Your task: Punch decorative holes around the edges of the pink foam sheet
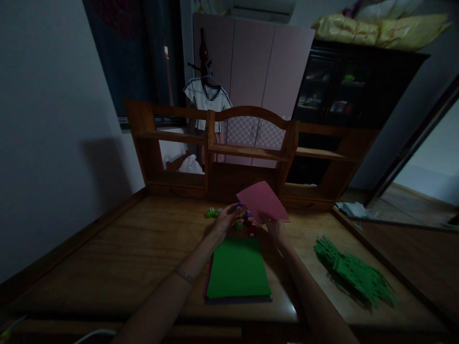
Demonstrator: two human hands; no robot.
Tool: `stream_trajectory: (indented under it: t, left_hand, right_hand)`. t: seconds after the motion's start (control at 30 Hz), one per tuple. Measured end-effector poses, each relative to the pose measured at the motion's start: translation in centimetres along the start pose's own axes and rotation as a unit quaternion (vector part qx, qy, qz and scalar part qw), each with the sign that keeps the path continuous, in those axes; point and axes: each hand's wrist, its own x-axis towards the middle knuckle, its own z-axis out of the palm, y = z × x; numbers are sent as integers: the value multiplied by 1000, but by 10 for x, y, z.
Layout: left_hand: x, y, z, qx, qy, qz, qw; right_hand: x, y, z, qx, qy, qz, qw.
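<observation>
Head view: the right hand (275,225) pinches a pink sheet (263,201) upright over the desk (107,258); the left hand (226,219) closes on a small punch (239,206). Green strips (353,272) lie cut; the paper stack (238,270) looks untouched

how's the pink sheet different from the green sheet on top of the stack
The pink sheet is held up off the desk by the right hand, tilted; the green sheet lies flat on the stack. The pink one is single and in hand; the green one rests untouched on other coloured sheets. The pink one shows a scalloped lower edge; the green one's edges look straight. Both are plain, rectangular craft sheets.
</observation>
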Motion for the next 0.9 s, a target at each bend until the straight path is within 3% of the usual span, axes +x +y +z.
stream_trajectory:
  t: [0.17,0.47,0.67,0.9]
  left_hand:
    - [0,1,1,-13,7,2,1000]
    - [-3,3,3,3,34,-8,999]
    - [0,-1,-4,32,33,8,999]
    - [5,-6,-6,-4,18,-5,1000]
  right_hand:
    - [-5,-10,1,2,-13,1,1000]
    - [-3,1,0,-20,-47,-6,999]
    - [-6,0,2,16,-59,-3,998]
    - [-5,-2,0,15,-55,-3,998]
